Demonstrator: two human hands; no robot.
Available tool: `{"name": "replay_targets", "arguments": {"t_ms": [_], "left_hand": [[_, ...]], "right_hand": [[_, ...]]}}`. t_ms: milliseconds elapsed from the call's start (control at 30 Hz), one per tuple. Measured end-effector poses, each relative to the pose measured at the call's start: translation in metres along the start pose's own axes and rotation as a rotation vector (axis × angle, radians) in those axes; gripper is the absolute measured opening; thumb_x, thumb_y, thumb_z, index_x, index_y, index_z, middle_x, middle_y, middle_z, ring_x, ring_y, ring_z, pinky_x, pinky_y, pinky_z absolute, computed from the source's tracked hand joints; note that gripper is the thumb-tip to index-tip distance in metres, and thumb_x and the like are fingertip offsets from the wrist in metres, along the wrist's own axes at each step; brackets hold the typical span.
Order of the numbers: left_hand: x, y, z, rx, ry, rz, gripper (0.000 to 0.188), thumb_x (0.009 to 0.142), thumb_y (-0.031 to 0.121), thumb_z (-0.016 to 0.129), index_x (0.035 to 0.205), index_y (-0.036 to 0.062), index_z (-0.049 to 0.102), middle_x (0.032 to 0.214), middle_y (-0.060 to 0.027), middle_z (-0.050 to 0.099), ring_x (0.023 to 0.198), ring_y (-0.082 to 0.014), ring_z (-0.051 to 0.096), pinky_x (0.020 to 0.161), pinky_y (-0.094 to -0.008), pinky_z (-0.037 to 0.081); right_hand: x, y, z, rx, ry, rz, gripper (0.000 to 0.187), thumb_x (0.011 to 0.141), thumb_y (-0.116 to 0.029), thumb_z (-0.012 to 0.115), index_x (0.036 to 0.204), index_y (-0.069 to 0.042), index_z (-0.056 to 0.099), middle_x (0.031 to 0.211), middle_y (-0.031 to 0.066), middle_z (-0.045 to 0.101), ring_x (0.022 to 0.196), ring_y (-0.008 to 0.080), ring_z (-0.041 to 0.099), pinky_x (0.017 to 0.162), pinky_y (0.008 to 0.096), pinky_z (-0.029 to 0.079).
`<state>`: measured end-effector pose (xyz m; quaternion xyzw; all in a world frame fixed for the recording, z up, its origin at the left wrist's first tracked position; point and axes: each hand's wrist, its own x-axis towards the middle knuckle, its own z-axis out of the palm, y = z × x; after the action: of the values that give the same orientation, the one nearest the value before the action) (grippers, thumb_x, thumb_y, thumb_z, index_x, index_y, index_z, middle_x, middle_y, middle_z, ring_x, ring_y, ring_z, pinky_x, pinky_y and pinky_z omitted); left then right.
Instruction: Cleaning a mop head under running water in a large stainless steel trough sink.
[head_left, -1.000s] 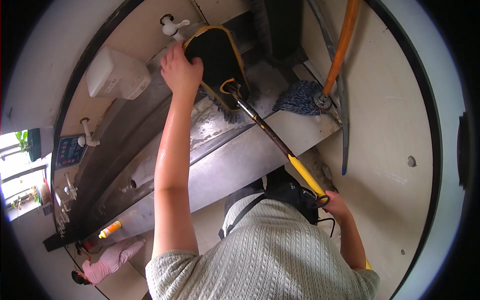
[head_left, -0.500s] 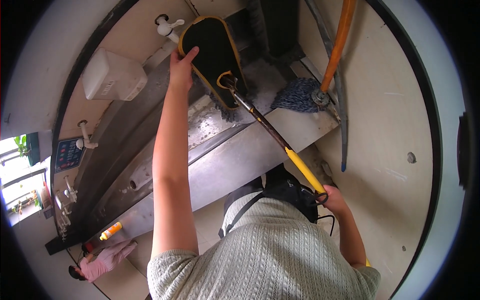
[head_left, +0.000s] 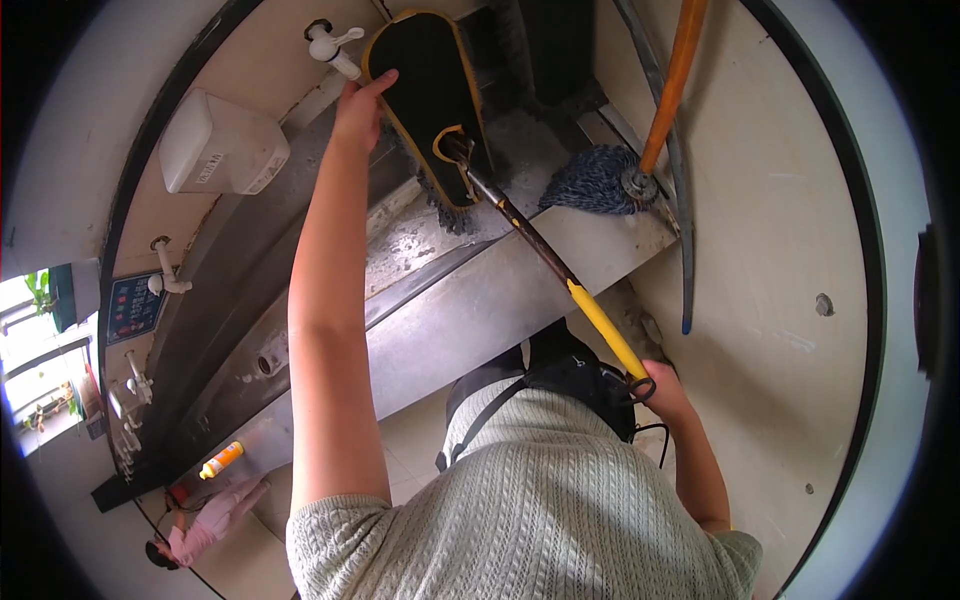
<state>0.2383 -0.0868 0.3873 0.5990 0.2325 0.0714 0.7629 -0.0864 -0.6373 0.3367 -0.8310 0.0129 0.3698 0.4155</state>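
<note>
Elongated black, yellow-edged fabric mop head [head_left: 425,85] over grey metal trough [head_left: 480,290], long axis pointing away from wearer; left hand [head_left: 359,114] nearer, pinching its left edge; right hand [head_left: 664,393] wrapped around yellow-and-brown pole [head_left: 600,323]

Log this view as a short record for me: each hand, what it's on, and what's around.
Left hand: at the left edge of the flat black mop head with yellow trim, thumb over its face
Right hand: around the yellow-and-dark pole
Mop head: joined to the pole, over the grey metal trough
Upper left: white plastic tap, boxy white wall unit
Right: blue-grey string mop with orange handle
Lower left: yellow-orange bottle, person in pink
</note>
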Motion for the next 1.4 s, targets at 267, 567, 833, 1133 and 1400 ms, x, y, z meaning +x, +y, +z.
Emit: {"name": "replay_targets", "arguments": {"t_ms": [267,567,833,1133,1400], "left_hand": [[-0.009,0.005,0.008,0.096,0.011,-0.003,0.061,0.08,0.013,0.082,0.131,0.0024,0.049,0.125,-0.0118,0.062,0.117,-0.0254,0.059,0.101,-0.0381,0.045],[0.002,-0.015,-0.006,0.243,0.008,0.105,0.063,0.079,0.013,0.082,0.132,0.0047,0.049,0.123,-0.0102,0.062,0.114,-0.025,0.06,0.1,-0.0367,0.043],[-0.004,-0.018,-0.008,0.367,0.029,-0.226,0.065,0.085,0.028,0.078,0.137,0.0101,0.043,0.132,-0.0061,0.055,0.127,-0.0215,0.047,0.107,-0.0467,0.035],[-0.006,-0.034,-0.007,0.189,-0.043,-0.09,0.075,0.083,0.027,0.078,0.145,0.0115,0.037,0.151,-0.0103,0.041,0.147,-0.0291,0.027,0.117,-0.053,0.021],[-0.005,-0.033,-0.009,0.28,-0.038,-0.131,0.07,0.084,0.026,0.077,0.142,0.0134,0.04,0.147,-0.009,0.045,0.144,-0.0279,0.033,0.114,-0.0504,0.025]], "right_hand": [[-0.005,-0.016,0.001,0.051,-0.008,0.066,0.014,0.076,-0.011,0.061,0.085,0.0,0.06,0.071,0.0043,0.056,0.068,0.0137,0.054,0.064,0.0303,0.047],[-0.005,-0.006,0.004,0.046,-0.03,0.099,0.018,0.076,-0.015,0.063,0.088,-0.002,0.062,0.075,0.0139,0.062,0.071,0.0248,0.062,0.068,0.0366,0.05],[-0.007,-0.018,0.0,0.01,-0.02,0.054,0.029,0.08,-0.028,0.065,0.091,-0.002,0.062,0.076,0.0162,0.061,0.072,0.0287,0.064,0.069,0.0381,0.05],[-0.004,-0.017,0.002,0.018,-0.001,-0.002,0.013,0.079,-0.011,0.061,0.084,0.0,0.06,0.072,0.0065,0.057,0.067,0.0157,0.054,0.063,0.0324,0.047],[-0.006,-0.022,0.0,0.003,-0.012,0.04,0.014,0.078,-0.012,0.062,0.086,-0.001,0.061,0.072,0.0067,0.058,0.07,0.0158,0.055,0.067,0.032,0.048]]}}
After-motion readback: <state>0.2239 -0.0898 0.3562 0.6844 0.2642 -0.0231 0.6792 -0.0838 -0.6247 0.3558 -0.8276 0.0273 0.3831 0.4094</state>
